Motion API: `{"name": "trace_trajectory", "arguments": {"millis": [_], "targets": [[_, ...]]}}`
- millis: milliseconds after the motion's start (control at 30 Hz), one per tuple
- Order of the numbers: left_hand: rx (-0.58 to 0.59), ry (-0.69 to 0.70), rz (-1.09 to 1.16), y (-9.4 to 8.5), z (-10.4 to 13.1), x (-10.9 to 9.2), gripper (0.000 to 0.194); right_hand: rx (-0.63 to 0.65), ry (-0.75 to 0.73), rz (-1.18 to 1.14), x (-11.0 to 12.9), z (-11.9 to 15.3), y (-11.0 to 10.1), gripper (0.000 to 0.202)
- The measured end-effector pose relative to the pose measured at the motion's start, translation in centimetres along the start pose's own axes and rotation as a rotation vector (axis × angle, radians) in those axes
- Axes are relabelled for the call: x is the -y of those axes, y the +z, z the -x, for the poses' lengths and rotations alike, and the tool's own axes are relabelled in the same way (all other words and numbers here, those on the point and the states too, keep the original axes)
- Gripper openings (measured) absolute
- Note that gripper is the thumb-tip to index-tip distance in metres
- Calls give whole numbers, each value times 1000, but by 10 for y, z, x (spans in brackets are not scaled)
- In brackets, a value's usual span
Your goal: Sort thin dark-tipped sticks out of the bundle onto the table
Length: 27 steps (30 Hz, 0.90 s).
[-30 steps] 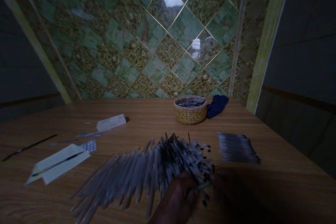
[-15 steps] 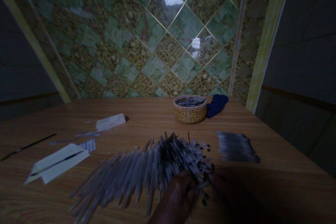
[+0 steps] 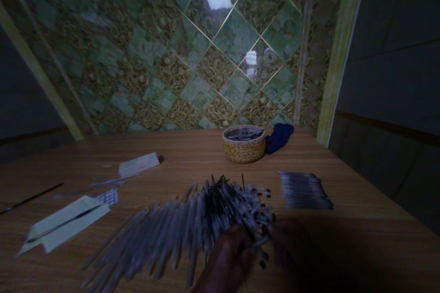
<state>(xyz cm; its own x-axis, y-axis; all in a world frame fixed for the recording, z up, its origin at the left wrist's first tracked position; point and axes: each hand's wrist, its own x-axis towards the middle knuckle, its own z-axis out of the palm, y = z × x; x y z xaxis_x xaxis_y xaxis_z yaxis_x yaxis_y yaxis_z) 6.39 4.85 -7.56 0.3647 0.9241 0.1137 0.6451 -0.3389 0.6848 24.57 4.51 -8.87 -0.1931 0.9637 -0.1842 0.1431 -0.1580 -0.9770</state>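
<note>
A large heap of thin, translucent pen-like sticks [image 3: 165, 233] fans out on the wooden table, with dark tips bunched at its middle. My left hand [image 3: 230, 256] is at the heap's near right edge, its fingers curled together; what they hold is too dark to make out. Close beside it on the right, my right hand [image 3: 285, 242] lies in deep shadow, near a pale stick with a dark end, and its grip is unclear. To the right, a neat row of similar sticks [image 3: 304, 191] lies flat on the table.
A round woven basket [image 3: 244, 150] full of sticks stands at the back, beside a dark blue cloth [image 3: 280, 137]. On the left are a white box [image 3: 139, 164], a paper sheet [image 3: 68, 224] with a dark pen, and a thin dark rod [image 3: 32, 198].
The view has shifted slightly, so the table items appear a little further left. Both hands stay close together at the heap's near right edge.
</note>
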Motion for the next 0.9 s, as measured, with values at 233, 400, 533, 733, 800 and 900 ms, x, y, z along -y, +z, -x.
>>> {"name": "trace_trajectory", "arguments": {"millis": [233, 400, 533, 733, 800, 900], "targets": [[18, 1, 10, -1, 2, -4, 13, -43, -60, -49, -1, 4, 5, 48], [-17, 27, 34, 0, 3, -9, 15, 13, 20, -81, -7, -5, 5, 47], [17, 2, 49, -1, 2, -9, 13, 9, 4, -122, -12, -7, 5, 44], [37, -39, -3, -2, 1, -4, 13, -16, -22, -67, -15, -15, 0, 36], [38, -42, -35, -3, 1, -2, 13, -30, -34, 12, -16, -18, -4, 36], [26, -59, -79, -6, 0, -1, 12, -94, -60, 116, -13, -17, -10, 32]]}}
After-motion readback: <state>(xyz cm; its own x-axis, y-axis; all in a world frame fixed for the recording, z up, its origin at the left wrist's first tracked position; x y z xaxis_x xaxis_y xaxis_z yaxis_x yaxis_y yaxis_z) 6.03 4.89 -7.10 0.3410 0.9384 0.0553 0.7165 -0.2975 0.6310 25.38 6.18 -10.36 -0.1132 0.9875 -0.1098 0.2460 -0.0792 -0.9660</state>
